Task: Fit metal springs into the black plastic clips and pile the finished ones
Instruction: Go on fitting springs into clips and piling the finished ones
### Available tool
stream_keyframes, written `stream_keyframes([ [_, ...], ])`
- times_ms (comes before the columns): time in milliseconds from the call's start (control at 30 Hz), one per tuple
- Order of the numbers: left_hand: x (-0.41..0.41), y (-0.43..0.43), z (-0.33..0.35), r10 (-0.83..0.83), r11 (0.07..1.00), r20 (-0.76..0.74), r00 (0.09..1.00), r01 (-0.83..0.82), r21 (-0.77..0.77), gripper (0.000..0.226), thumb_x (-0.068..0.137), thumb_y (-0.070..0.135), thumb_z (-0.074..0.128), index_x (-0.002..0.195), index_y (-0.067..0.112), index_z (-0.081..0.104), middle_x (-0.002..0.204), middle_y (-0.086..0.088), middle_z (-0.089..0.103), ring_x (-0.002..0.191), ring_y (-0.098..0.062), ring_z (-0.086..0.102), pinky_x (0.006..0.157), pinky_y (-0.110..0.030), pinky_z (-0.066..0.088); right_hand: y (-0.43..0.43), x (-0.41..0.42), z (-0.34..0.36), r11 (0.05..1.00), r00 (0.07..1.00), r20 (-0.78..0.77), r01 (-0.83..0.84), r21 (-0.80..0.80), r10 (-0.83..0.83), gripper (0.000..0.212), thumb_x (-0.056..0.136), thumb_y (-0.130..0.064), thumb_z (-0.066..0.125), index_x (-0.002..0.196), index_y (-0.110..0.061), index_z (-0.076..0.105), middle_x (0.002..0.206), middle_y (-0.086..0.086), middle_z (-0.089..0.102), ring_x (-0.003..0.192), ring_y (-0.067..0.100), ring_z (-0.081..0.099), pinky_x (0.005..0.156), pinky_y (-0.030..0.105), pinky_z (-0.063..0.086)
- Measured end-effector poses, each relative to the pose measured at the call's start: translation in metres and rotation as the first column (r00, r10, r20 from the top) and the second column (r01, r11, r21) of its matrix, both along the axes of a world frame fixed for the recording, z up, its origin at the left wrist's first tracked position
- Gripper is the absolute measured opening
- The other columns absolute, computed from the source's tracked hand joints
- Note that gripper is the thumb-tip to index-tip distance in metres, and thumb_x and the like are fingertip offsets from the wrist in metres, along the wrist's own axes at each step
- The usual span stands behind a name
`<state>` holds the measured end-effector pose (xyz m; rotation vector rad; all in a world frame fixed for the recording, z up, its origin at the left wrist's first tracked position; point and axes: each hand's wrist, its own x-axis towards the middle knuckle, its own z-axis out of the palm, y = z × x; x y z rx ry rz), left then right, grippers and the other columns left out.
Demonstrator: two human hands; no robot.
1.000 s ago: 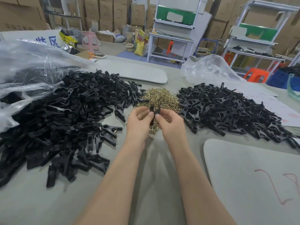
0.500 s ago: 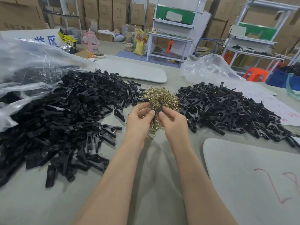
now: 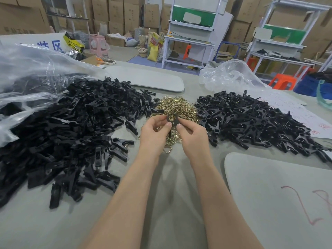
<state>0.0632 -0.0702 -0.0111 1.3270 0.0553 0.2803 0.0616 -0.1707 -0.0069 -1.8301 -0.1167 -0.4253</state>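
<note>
My left hand (image 3: 154,131) and right hand (image 3: 192,134) meet over the counter (image 3: 161,203), fingers curled, both pinching one black clip (image 3: 176,120) between thumb and fingertips. The clip's two upper ends stick out above my thumbs, and its lower part hangs in the gap between my palms. Whether a spring already sits in it I cannot tell.

Directly beyond and beneath my hands lies the heap of brass-coloured springs (image 3: 177,106). To the left of my left hand spreads a big pile of black clips (image 3: 71,130), spilling from a clear plastic bag (image 3: 27,72). To the right of my right hand is a second pile of clips (image 3: 251,123), with thin metal wire showing among them. A pale board (image 3: 278,203) lies near my right forearm.
</note>
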Motion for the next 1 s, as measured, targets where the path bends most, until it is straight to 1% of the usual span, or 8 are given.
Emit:
stream_keyframes([
  [100, 0.0, 0.0, -0.001, -0.008, 1.0, 0.005, 1.0, 0.008, -0.017, 0.024, 0.089, 0.002, 0.061, 0.097, 0.024, 0.058, 0.092, 0.008, 0.061, 0.086, -0.001, 0.059, 0.081, -0.016, 0.049, 0.0, 0.0, 0.001, 1.0, 1.0, -0.004, -0.006, -0.02, 0.006, 0.027, 0.092, -0.004, 0.055, 0.117, -0.005, 0.066, 0.098, -0.006, 0.067, 0.088, 0.001, 0.062, 0.079, 0.006, 0.046],
  [233, 0.001, 0.001, -0.003, -0.019, 0.999, -0.015, 1.0, 0.019, -0.029, 0.024, 0.089, 0.003, 0.062, 0.093, 0.027, 0.059, 0.095, 0.004, 0.063, 0.089, -0.006, 0.06, 0.082, -0.02, 0.049, -0.002, -0.001, 0.002, 1.0, 1.0, -0.017, -0.009, -0.015, 0.009, 0.027, 0.092, -0.004, 0.055, 0.117, -0.005, 0.066, 0.104, 0.003, 0.07, 0.09, 0.007, 0.061, 0.081, 0.011, 0.047],
  [400, 0.003, 0.003, -0.004, -0.059, 0.996, -0.052, 0.997, 0.055, -0.073, 0.023, 0.088, 0.002, 0.062, 0.094, 0.025, 0.061, 0.097, 0.001, 0.065, 0.088, -0.007, 0.061, 0.074, -0.017, 0.048, -0.002, -0.002, 0.002, 0.999, 1.0, -0.017, -0.005, -0.038, 0.004, 0.027, 0.092, -0.005, 0.057, 0.116, -0.006, 0.067, 0.091, -0.014, 0.063, 0.08, -0.009, 0.058, 0.072, -0.001, 0.041],
  [600, 0.003, 0.005, -0.005, -0.081, 0.996, -0.072, 0.994, 0.078, -0.042, 0.021, 0.088, 0.002, 0.062, 0.098, 0.021, 0.06, 0.102, -0.004, 0.065, 0.094, -0.014, 0.061, 0.086, -0.026, 0.05, -0.004, 0.0, 0.001, 0.997, 0.999, -0.02, -0.029, -0.07, 0.027, 0.027, 0.091, -0.005, 0.058, 0.116, -0.004, 0.067, 0.092, -0.014, 0.063, 0.083, -0.004, 0.06, 0.074, 0.0, 0.042],
  [733, 0.001, 0.009, -0.005, -0.134, 0.988, -0.115, 0.984, 0.124, -0.091, 0.02, 0.088, 0.003, 0.063, 0.093, 0.023, 0.061, 0.087, 0.001, 0.065, 0.074, -0.009, 0.061, 0.07, -0.02, 0.051, -0.005, 0.001, -0.002, 0.995, 0.999, -0.027, -0.039, -0.089, 0.037, 0.023, 0.09, -0.001, 0.057, 0.109, -0.004, 0.07, 0.078, -0.028, 0.06, 0.072, -0.015, 0.059, 0.069, 0.001, 0.043],
  [833, 0.0, 0.011, -0.003, -0.141, 0.989, -0.157, 0.977, 0.13, -0.076, 0.019, 0.09, 0.003, 0.06, 0.093, 0.021, 0.06, 0.084, -0.001, 0.063, 0.067, -0.01, 0.059, 0.063, -0.019, 0.051, -0.001, 0.0, -0.002, 0.996, 0.997, -0.053, -0.054, -0.072, 0.051, 0.024, 0.09, -0.001, 0.058, 0.111, -0.005, 0.068, 0.08, -0.02, 0.063, 0.075, -0.009, 0.062, 0.077, 0.012, 0.05],
  [933, -0.002, 0.016, 0.005, -0.035, 0.999, -0.129, 0.991, 0.034, -0.011, 0.018, 0.09, 0.007, 0.061, 0.092, 0.025, 0.059, 0.085, 0.002, 0.064, 0.071, -0.011, 0.058, 0.068, -0.023, 0.05, 0.005, -0.001, -0.004, 1.0, 0.995, -0.097, 0.008, 0.026, -0.005, 0.019, 0.089, -0.008, 0.06, 0.105, -0.02, 0.059, 0.09, 0.003, 0.065, 0.088, 0.02, 0.065, 0.086, 0.038, 0.052],
  [1000, -0.004, 0.021, 0.013, 0.103, 0.995, -0.032, 0.994, -0.103, 0.013, 0.017, 0.09, 0.012, 0.061, 0.093, 0.028, 0.058, 0.09, 0.002, 0.066, 0.077, -0.012, 0.061, 0.069, -0.023, 0.05, 0.01, 0.0, -0.007, 0.999, 0.995, -0.093, 0.037, 0.035, -0.033, 0.015, 0.088, -0.012, 0.063, 0.093, -0.022, 0.053, 0.089, 0.006, 0.064, 0.084, 0.022, 0.063, 0.082, 0.037, 0.053],
])
